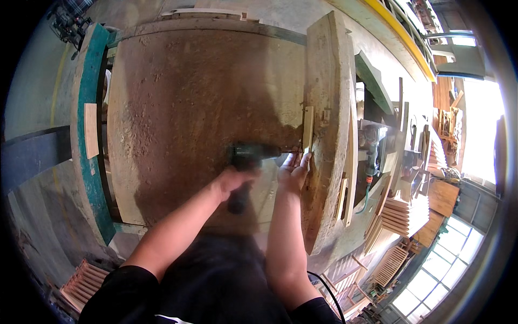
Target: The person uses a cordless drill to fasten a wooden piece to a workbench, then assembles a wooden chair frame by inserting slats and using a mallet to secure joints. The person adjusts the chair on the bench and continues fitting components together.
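Observation:
My left hand point(234, 181) is closed round the handle of a dark cordless drill point(251, 153), blurred by motion. The drill lies level, its nose turned to the right. From its chuck a thin bit point(290, 152) runs toward a small pale wooden strip point(308, 125). That strip rests along the inner face of a thick, worn wooden beam point(328, 81) on the bench's right side. My right hand point(294, 171) has its fingers closed at the strip's lower end, close to the bit's tip. Whether a screw sits there is hidden by the fingers.
Below the drill spreads a worn brown bench top point(199, 92). A green-painted rail point(86, 135) edges it at left, carrying a short wooden slat point(91, 129). Right of the beam lie an air tool point(373, 148) with a green hose and stacked slatted wooden pieces point(402, 216).

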A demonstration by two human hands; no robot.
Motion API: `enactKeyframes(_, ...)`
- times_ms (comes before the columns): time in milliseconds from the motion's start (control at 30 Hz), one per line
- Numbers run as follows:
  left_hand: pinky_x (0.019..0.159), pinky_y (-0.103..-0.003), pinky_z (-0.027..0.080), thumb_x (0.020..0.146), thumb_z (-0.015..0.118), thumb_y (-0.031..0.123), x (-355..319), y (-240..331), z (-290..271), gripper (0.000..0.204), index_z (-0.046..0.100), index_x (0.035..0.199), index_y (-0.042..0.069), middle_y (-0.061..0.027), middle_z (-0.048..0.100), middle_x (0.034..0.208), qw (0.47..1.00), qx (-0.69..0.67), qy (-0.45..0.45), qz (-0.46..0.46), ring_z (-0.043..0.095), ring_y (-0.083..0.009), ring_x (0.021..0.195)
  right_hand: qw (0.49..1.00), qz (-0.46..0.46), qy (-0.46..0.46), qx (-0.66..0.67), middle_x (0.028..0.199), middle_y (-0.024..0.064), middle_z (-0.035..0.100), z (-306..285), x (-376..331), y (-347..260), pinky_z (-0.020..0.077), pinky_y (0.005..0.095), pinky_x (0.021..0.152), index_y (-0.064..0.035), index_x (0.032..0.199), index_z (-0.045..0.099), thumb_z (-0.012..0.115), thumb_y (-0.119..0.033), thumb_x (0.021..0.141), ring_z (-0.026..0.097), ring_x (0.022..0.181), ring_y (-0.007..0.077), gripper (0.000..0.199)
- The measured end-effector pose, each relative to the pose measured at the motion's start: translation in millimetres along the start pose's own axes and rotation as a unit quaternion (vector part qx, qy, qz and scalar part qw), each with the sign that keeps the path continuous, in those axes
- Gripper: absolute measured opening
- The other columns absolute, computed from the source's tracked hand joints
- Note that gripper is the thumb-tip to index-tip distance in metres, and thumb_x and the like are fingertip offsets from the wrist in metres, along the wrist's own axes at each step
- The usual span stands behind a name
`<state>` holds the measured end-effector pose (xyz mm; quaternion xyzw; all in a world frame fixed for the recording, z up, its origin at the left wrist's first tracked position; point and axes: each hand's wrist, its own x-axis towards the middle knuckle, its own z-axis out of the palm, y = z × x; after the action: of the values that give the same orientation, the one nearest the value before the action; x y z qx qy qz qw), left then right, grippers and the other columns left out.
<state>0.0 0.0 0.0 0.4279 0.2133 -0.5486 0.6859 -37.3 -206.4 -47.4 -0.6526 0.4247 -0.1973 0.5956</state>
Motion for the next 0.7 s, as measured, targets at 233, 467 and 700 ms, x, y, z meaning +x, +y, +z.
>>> enactKeyframes(233, 0.063, -0.032, 0.052, 0.077, 0.089, 0.044, 9.3, -9.9, 2.4, 0.042, 0.069, 0.093, 0.011, -0.0005, 0.065, 0.078, 1.000, -0.016, -0.008, 0.010, 0.060, -0.0129, 0.068, 0.985, 0.040, 0.072, 0.150, 0.137, 0.0111, 0.063, -0.1, 7.9, 5.4, 0.0481, 0.0325, 0.109, -0.0042, 0.139, 0.057, 0.066, -0.033, 0.099, 0.058, 0.127, 0.0225, 0.050)
enactKeyframes(467, 0.061, -0.032, 0.054, 0.080, 0.082, 0.057, 2.7, -3.3, 8.9, 0.054, 0.069, 0.097, 0.009, -0.0020, 0.064, 0.079, 0.998, -0.038, 0.024, 0.041, 0.060, -0.0130, 0.067, 0.965, 0.079, 0.080, 0.236, 0.136, 0.0101, 0.064, 6.2, 7.4, -2.4, 0.0486, 0.0329, 0.108, -0.0038, 0.139, 0.056, 0.064, -0.033, 0.100, 0.059, 0.126, 0.0212, 0.049)
enactKeyframes(700, 0.061, -0.031, 0.054, 0.077, 0.082, 0.061, -9.0, 9.0, 13.7, 0.060, 0.068, 0.097, 0.006, -0.0044, 0.064, 0.076, 0.998, -0.024, 0.030, 0.044, 0.060, -0.0153, 0.062, 0.962, 0.064, 0.101, 0.246, 0.128, 0.0120, 0.068, 4.0, 13.5, 12.8, 0.0503, 0.0334, 0.107, -0.0010, 0.132, 0.060, 0.065, -0.034, 0.099, 0.063, 0.119, 0.0221, 0.048)
